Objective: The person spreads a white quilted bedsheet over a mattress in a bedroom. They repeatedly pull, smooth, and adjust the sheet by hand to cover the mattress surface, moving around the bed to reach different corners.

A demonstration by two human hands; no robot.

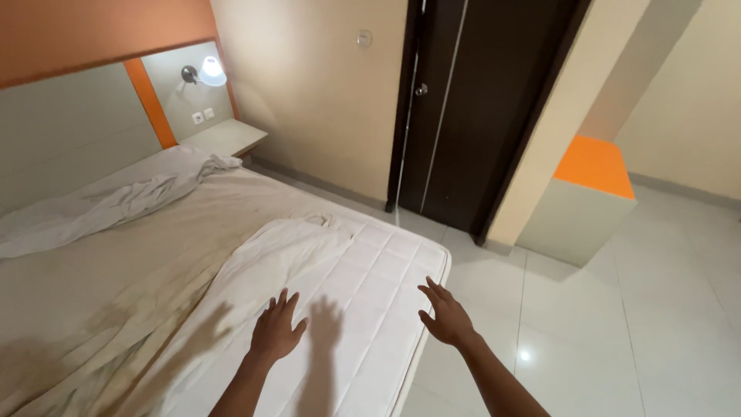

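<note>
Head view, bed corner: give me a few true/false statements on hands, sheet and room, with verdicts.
1. Both hands are open with fingers spread. True: the left hand and right hand hold nothing.
2. The white sheet covers the whole mattress. False: the quilted corner is bare.
3. The right hand is over the mattress edge near the tiled floor. True.
4. The dark door stands wide open. False: it looks closed.
5. The wall lamp is beside the headboard. True.
</note>
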